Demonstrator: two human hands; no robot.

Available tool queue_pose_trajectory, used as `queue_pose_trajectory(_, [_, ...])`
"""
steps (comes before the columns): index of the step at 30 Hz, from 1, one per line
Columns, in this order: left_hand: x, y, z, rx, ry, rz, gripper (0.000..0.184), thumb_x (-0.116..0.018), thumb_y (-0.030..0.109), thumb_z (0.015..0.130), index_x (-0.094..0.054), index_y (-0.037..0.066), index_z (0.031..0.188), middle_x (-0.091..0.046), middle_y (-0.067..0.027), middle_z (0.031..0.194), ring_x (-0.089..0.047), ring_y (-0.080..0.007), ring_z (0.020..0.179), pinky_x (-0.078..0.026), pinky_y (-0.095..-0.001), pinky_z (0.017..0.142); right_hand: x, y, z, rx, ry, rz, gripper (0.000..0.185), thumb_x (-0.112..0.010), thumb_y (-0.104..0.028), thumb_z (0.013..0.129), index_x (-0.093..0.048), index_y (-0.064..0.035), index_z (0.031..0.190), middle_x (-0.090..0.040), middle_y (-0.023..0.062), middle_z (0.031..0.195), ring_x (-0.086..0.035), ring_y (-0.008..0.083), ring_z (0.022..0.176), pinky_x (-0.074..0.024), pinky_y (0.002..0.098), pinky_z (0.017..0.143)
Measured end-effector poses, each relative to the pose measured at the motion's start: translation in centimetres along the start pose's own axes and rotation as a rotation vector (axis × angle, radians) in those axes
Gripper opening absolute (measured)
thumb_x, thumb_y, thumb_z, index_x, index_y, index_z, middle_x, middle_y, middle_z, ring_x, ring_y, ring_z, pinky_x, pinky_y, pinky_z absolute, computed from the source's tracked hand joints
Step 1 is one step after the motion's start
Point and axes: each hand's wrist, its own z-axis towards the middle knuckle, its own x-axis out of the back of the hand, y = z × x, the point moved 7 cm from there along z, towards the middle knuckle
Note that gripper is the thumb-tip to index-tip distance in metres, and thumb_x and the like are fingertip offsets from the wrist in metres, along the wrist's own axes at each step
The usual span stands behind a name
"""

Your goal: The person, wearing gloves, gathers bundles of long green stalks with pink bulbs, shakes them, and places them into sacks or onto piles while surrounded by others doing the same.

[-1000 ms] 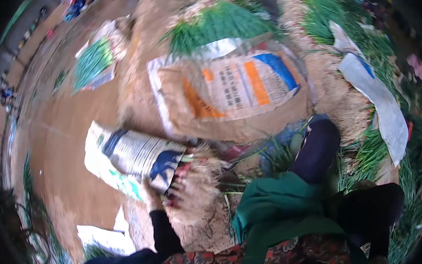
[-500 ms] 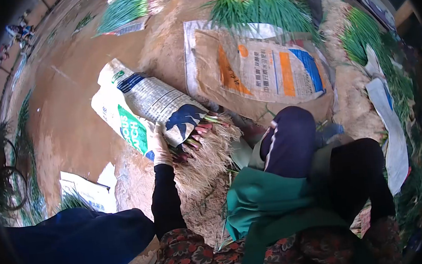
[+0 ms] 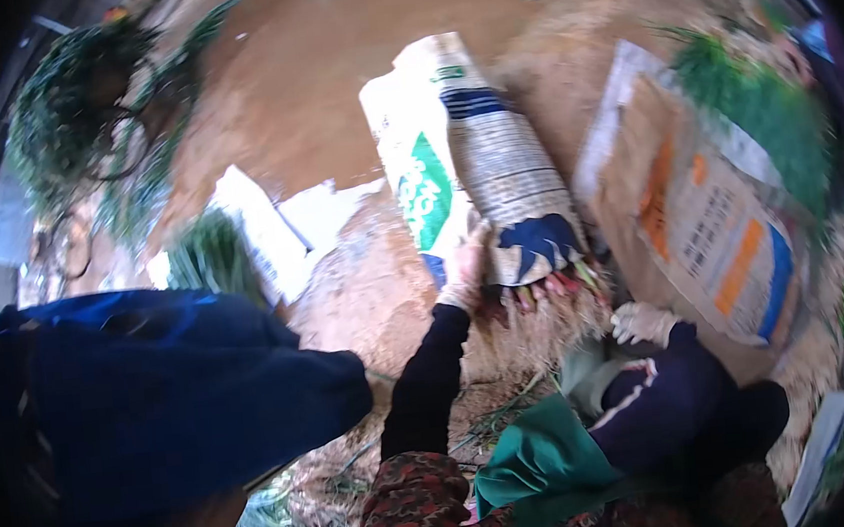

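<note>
A white printed sack (image 3: 508, 161) is wrapped around a bundle of green onions, whose pinkish stems and pale roots (image 3: 548, 328) stick out at the near end. My left hand (image 3: 464, 265), in a pale glove, grips the sack's edge near that opening. To the right of the roots is my right hand (image 3: 645, 324), also gloved, just above my knee; its fingers are slightly bent and apart, with nothing seen in them.
A brown sack with orange and blue print (image 3: 705, 229) lies at the right, green onions (image 3: 760, 113) beyond it. A co-worker in dark blue (image 3: 182, 385) is close on the left. White sheets (image 3: 275, 241) and more greens (image 3: 210, 252) lie behind them.
The view has turned left, so the sacks appear further right. My right hand has come into view beside the roots. My left hand still holds the wrapped sack.
</note>
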Motion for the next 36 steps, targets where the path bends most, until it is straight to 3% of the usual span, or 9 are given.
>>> queue_pose_trajectory(1, [0.4,1.1,0.4,-0.202,0.014,0.062,0.046,-0.065,0.016,0.081,-0.051,-0.001,0.121,-0.058,-0.0064,0.110,-0.053,-0.0176,0.098,-0.042,-0.0299,0.087,-2.8,-0.3,0.2,-0.636,0.036,0.461,0.015,-0.050,-0.015,0.090,-0.059,-0.0028,0.089,-0.062,0.0088,0.072,-0.062,0.0194,0.058,-0.0526,0.0322,0.053])
queue_pose_trajectory(7, [0.8,0.0,1.5,-0.120,0.078,0.092,0.049,-0.067,0.017,0.079,-0.051,0.000,0.122,-0.055,-0.0073,0.118,-0.051,-0.0181,0.106,-0.040,-0.0295,0.091,-1.8,-0.6,2.1,-0.524,0.280,0.406,0.016,-0.049,-0.016,0.091,-0.056,-0.0026,0.090,-0.062,0.0125,0.069,-0.063,0.0207,0.059,-0.0509,0.0309,0.053])
queue_pose_trajectory(11, [0.1,0.8,0.4,0.063,0.068,0.132,0.053,-0.066,0.017,0.080,-0.047,-0.001,0.126,-0.054,-0.0069,0.120,-0.050,-0.0174,0.108,-0.040,-0.0279,0.091,-4.5,-5.4,5.9,-0.419,0.045,-0.361,0.031,-0.050,-0.034,0.080,-0.062,-0.0057,0.078,-0.062,0.0218,0.085,-0.060,0.0404,0.081,-0.0471,0.0487,0.074])
queue_pose_trajectory(13, [0.7,0.3,1.5,-0.142,0.077,0.225,0.055,-0.066,0.018,0.081,-0.045,-0.001,0.128,-0.054,-0.0071,0.121,-0.050,-0.0179,0.109,-0.040,-0.0284,0.092,-3.3,-6.7,5.5,-0.515,0.026,-0.294,0.032,-0.051,-0.035,0.080,-0.062,-0.0048,0.080,-0.063,0.0209,0.090,-0.060,0.0403,0.084,-0.0469,0.0477,0.075])
queue_pose_trajectory(17, [-1.1,2.4,-0.1,-0.103,0.162,0.203,0.055,-0.063,0.013,0.082,-0.042,-0.001,0.131,-0.051,-0.0107,0.127,-0.049,-0.0203,0.115,-0.037,-0.0295,0.096,-0.8,-4.0,0.1,-0.747,0.379,-0.021,0.040,-0.054,-0.040,0.081,-0.062,-0.0046,0.096,-0.063,0.0219,0.093,-0.060,0.0387,0.089,-0.0467,0.0465,0.074])
queue_pose_trajectory(19, [-3.1,3.4,0.3,-0.030,0.105,0.104,0.054,-0.061,0.011,0.083,-0.041,-0.003,0.131,-0.050,-0.0111,0.129,-0.048,-0.0202,0.117,-0.037,-0.0287,0.097,-0.3,-3.5,-1.0,-0.721,0.447,0.058,0.039,-0.054,-0.040,0.081,-0.062,-0.0053,0.097,-0.063,0.0212,0.092,-0.061,0.0377,0.087,-0.0470,0.0458,0.073])
queue_pose_trajectory(25, [-14.7,12.0,-0.3,-0.097,0.111,0.224,0.030,-0.065,0.019,0.081,-0.061,-0.003,0.102,-0.064,-0.0070,0.089,-0.058,-0.0154,0.076,-0.048,-0.0263,0.069,2.3,-3.3,-1.0,-0.579,0.417,0.143,0.038,-0.054,-0.040,0.082,-0.062,-0.0074,0.099,-0.064,0.0192,0.088,-0.062,0.0347,0.082,-0.0477,0.0436,0.070])
queue_pose_trajectory(30, [-18.4,18.1,0.8,-0.152,0.041,-0.011,0.028,-0.058,0.017,0.085,-0.059,-0.005,0.103,-0.065,-0.0116,0.089,-0.062,-0.0208,0.080,-0.051,-0.0312,0.074,4.0,-4.0,0.1,-0.485,0.338,0.179,0.036,-0.054,-0.040,0.083,-0.062,-0.0093,0.100,-0.065,0.0175,0.085,-0.063,0.0321,0.077,-0.0484,0.0418,0.068])
queue_pose_trajectory(36, [-21.5,10.2,8.9,-0.212,0.105,0.016,0.032,-0.063,0.018,0.083,-0.057,-0.002,0.108,-0.060,-0.0048,0.097,-0.055,-0.0154,0.084,-0.044,-0.0279,0.077,6.4,-6.7,1.8,-0.346,0.247,0.230,0.035,-0.054,-0.040,0.083,-0.062,-0.0114,0.102,-0.066,0.0155,0.081,-0.065,0.0291,0.072,-0.0491,0.0397,0.066])
